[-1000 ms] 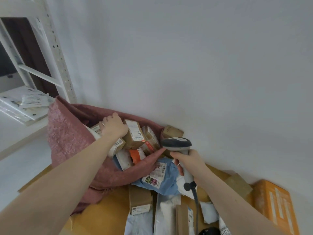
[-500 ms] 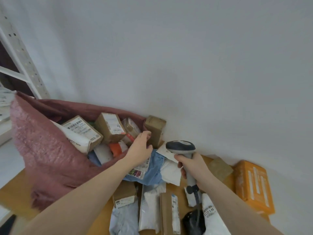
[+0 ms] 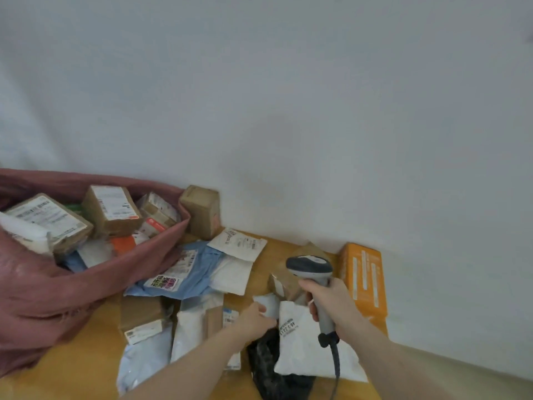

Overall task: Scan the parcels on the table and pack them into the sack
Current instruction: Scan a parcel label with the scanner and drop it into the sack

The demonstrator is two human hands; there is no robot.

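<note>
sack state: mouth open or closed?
Open. The pink sack has its mouth gaping, with brown boxes and mailers visible inside, piled up to the rim.

On the white plastic mailer bag (image 3: 305, 342), printed upside down, what seems to be "46 2-2211" can be read. The pink characters on the light blue plastic mailer's (image 3: 199, 272) label are too blurred to be read.

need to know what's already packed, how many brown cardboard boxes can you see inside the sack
3 in the pink sack: a flat box at the left, a taller box in the middle, a small box by the right rim. More may be buried underneath.
</note>
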